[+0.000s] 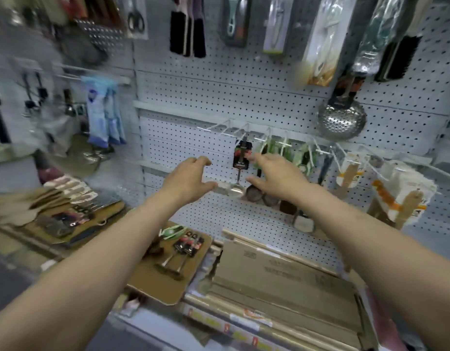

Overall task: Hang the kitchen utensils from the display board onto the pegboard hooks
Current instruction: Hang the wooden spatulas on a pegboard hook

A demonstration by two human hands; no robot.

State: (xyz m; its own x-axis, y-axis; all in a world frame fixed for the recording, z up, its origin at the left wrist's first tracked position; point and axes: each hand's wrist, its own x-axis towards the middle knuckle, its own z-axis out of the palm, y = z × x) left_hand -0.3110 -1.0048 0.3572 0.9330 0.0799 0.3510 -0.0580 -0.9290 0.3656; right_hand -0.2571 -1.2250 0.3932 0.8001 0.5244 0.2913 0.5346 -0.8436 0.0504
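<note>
A steel utensil with a black and red card (pixel 241 158) hangs from a white hook (pixel 240 131) on the grey pegboard (pixel 183 145). My left hand (pixel 191 179) is raised just left of it, fingers loosely curled and holding nothing. My right hand (pixel 274 177) is just right of the utensil, fingers spread near its card, not gripping anything I can see. Below, a brown display board (pixel 153 282) carries several more carded utensils (pixel 186 247) and a green one (pixel 172 231).
More hooks to the right hold green-carded tools (pixel 303 158) and wooden spatulas (pixel 348 176). A steel skimmer (pixel 341 120) hangs upper right. Brushes and packaged tools hang along the top. Flat cardboard boxes (pixel 282 279) lie on the shelf below. Another board with utensils (pixel 67 211) lies left.
</note>
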